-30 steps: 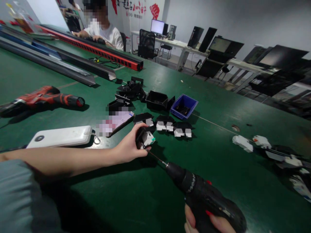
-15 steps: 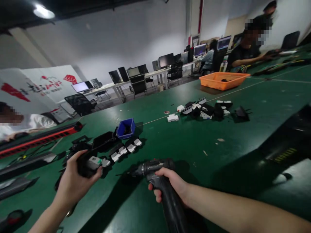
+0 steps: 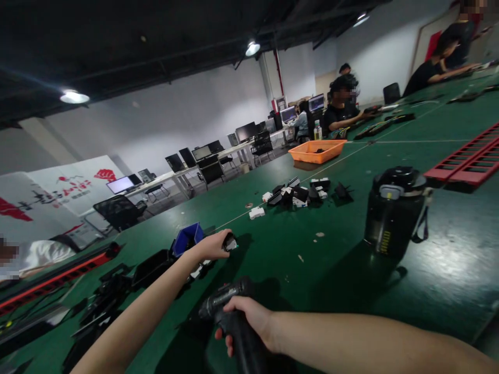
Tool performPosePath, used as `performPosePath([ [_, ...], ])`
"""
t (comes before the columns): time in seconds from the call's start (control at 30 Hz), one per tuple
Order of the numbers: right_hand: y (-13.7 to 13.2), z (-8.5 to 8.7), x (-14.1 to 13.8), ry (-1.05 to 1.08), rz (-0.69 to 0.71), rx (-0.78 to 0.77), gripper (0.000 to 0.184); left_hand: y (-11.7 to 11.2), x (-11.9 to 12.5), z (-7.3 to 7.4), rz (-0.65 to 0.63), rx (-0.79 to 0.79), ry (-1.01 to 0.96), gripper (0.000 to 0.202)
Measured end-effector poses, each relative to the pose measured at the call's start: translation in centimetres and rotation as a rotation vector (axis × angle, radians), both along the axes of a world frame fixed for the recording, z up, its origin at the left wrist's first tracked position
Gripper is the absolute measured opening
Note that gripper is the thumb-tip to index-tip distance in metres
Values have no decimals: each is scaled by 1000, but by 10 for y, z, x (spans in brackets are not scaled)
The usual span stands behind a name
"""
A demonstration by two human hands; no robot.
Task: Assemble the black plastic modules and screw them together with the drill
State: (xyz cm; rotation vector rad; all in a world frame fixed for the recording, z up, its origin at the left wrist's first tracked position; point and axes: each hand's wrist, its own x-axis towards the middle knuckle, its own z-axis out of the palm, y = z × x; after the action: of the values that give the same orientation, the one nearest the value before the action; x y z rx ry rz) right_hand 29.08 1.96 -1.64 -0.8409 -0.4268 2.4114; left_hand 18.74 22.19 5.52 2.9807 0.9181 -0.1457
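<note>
My left hand (image 3: 212,245) reaches out over the green table (image 3: 343,270), closed around a small black-and-white plastic part (image 3: 230,242) just right of the blue bin (image 3: 186,239). My right hand (image 3: 249,320) grips the handle of a black cordless screwdriver (image 3: 230,317) low in the view, its nose pointing left. A row of similar small parts (image 3: 200,270) lies under my left forearm, next to a black tray (image 3: 150,267).
A big black water jug (image 3: 393,210) stands at the right. A pile of black and white parts (image 3: 296,192) and an orange tray (image 3: 315,150) lie farther off. Red power strips (image 3: 463,158) lie at the right and far left. Other people sit at the table's far ends.
The view swung right and up. My left hand carried the part away from the screwdriver and out to the right of the blue bin. The screwdriver stayed low in my right hand.
</note>
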Motion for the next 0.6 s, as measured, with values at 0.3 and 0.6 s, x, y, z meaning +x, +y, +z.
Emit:
performPosePath([
  [0.3,4,-6,1,46,33,-54,42,2,-17,7,79,119,119,113],
  [0.6,-1,-7,0,-12,-63,-60,47,-196,-126,16,-78,223,-287,34],
])
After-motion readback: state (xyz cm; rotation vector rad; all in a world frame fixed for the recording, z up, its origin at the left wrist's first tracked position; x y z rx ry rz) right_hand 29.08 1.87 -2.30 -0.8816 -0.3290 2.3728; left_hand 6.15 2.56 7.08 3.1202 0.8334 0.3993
